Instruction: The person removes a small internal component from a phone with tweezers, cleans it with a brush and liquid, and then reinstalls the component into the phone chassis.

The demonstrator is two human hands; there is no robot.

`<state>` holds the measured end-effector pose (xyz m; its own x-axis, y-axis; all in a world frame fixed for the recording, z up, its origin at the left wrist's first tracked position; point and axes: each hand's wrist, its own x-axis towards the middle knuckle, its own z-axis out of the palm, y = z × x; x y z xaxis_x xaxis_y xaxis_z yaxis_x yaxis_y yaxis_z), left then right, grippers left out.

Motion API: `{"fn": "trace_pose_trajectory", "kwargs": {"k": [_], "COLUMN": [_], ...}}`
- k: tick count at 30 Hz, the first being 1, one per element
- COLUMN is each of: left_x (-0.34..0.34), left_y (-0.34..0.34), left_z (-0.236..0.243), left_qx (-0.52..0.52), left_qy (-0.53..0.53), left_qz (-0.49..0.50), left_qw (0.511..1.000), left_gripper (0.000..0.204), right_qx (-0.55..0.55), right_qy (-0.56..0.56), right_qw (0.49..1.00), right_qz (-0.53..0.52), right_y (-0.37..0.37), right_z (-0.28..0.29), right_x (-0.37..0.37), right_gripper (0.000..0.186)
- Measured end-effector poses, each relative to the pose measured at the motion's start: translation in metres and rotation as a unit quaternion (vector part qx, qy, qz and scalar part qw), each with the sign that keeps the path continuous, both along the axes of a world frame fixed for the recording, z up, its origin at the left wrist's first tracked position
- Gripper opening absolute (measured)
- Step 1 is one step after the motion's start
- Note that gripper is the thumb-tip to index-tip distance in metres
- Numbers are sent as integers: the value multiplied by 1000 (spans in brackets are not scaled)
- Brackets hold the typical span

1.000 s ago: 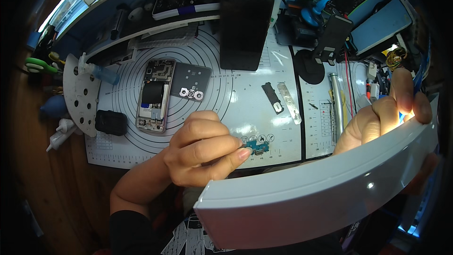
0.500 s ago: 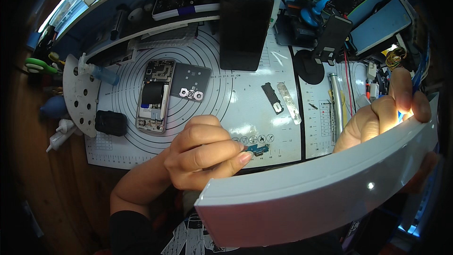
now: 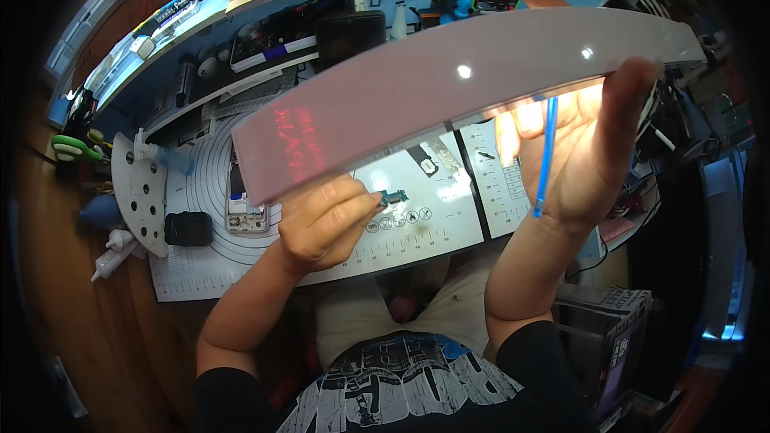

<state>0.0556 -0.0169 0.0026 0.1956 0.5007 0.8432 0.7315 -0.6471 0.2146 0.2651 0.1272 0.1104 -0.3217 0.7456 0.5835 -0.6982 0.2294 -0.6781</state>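
The left hand (image 3: pixel 325 220) pinches a small teal circuit board (image 3: pixel 393 198) over the counter (image 3: pixel 459 228), knuckles up. The right hand (image 3: pixel 576 156) is raised, palm showing, at the pale lamp (image 3: pixel 385 92); I can't tell its grip.

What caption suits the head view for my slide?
Left hand pinches a teal circuit board over a white mat; right hand at a pale curved panel.

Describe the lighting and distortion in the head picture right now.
Head view: two bright spots glare on the pale panel, which looks bowed, likely by the fisheye lens; head view, right side: strong light washes out part of the right hand; head view, rim: corners fall dark.
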Motion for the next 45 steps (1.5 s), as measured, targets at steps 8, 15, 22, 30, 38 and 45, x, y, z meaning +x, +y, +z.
{"fn": "trace_pose_trajectory", "kwargs": {"k": [8, 15, 22, 30, 38, 45], "left_x": [0, 6, 31, 54, 51, 54], "left_y": [8, 15, -29, -53, -52, -47], "left_z": [1, 2, -3, -42, -47, -44], "left_qx": [-42, -49, -277, -288, -253, -280], "left_qy": [-71, -93, -162, -303, -220, -228], "left_qz": [36, 84, 31, 71, 92, 95], "left_qw": [996, 991, 947, 906, 938, 928], "left_gripper": [18, 11, 8, 9, 11, 10], "right_qx": [-78, 26, 287, 264, -139, -138], "right_qy": [-275, -544, -483, -672, -58, -55], "right_qw": [910, 725, 647, 540, 975, 979], "right_qz": [-300, -422, -516, -432, -164, -136], "right_y": [-13, 20, 65, 126, 6, -59], "right_z": [-64, -111, -111, -81, -69, -126], "right_x": [91, 147, 160, 188, 91, 28], "right_gripper": [31, 31, 21, 39, 58, 52]}}
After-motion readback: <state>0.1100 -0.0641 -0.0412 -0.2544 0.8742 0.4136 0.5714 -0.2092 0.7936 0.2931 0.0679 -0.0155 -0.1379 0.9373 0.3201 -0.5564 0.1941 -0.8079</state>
